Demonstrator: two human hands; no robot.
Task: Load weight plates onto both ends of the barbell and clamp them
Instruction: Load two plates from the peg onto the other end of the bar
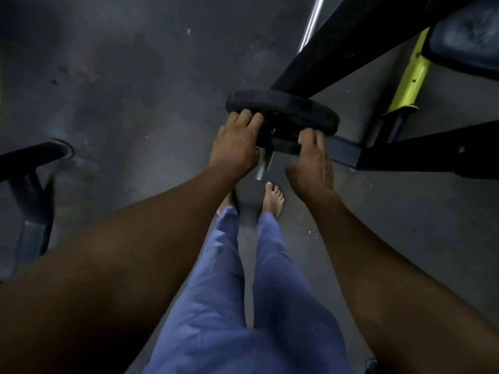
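A black weight plate (283, 107) sits on the near end of the barbell, whose grey sleeve tip (264, 164) sticks out toward me below it. A smaller dark plate (280, 143) lies against its near face. My left hand (236, 143) grips the big plate's left rim with curled fingers. My right hand (313, 160) holds the smaller plate's right edge, fingers bent over it. The shiny bar shaft (313, 20) runs away at the top. No clamp shows.
A black bench frame (351, 44) with a yellow-green post (410, 76) and a dark pad (464, 41) stands at the right. Another black stand (29, 163) is at the left. My bare feet (274, 198) stand on the grey floor just below the sleeve.
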